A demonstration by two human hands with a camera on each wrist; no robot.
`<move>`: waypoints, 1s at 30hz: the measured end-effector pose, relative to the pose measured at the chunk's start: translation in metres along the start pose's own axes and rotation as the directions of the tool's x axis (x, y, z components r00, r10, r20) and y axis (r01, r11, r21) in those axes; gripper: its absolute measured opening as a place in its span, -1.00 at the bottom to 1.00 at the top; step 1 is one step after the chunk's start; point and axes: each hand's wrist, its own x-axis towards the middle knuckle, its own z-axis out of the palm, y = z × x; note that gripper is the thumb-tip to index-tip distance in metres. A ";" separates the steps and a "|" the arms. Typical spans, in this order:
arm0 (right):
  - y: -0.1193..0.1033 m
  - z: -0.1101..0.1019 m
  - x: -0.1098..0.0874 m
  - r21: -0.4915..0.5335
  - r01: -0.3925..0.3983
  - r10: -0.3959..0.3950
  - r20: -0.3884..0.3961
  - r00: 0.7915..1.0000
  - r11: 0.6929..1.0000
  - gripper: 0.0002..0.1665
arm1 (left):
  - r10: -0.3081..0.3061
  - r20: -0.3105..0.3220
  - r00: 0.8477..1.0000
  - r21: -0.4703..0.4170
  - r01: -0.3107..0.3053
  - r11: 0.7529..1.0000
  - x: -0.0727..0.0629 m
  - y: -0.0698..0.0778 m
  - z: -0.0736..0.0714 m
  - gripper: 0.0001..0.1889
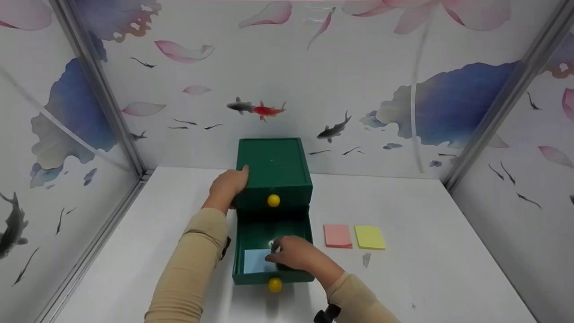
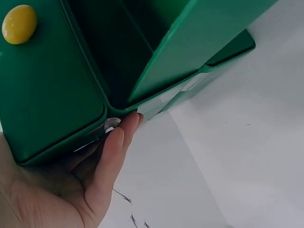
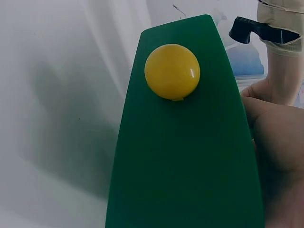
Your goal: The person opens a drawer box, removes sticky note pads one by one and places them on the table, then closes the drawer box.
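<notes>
A small green two-drawer box stands at the back of the white table. Its lower drawer is pulled out towards me. My left hand rests against the box's left side with the thumb on its top edge; in the left wrist view the fingers lie fairly straight along the box's lower edge. My right hand reaches into the drawer, its curled fingers pinching the right edge of a light blue sticky pad on the drawer floor. The right wrist view shows the drawer front and its yellow knob.
A pink sticky pad and a yellow one lie side by side on the table right of the drawer. The upper drawer, with a yellow knob, is pushed in. Patterned walls close in the table at the back and both sides.
</notes>
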 end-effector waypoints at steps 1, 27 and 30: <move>0.000 0.001 0.000 0.009 -0.013 0.013 -0.003 1.000 1.000 -0.59 | -0.001 0.008 1.000 -0.016 0.001 1.000 0.000 0.000 0.000 -0.23; 0.004 0.007 0.002 0.198 -0.075 0.083 -0.032 0.996 0.977 -0.51 | 0.009 -0.018 1.000 -0.084 -0.011 0.996 0.004 -0.005 0.004 -0.23; 0.005 0.008 0.002 0.218 -0.077 0.087 -0.037 0.995 0.973 -0.53 | 0.006 -0.017 1.000 -0.078 -0.008 0.997 0.005 -0.005 0.005 -0.23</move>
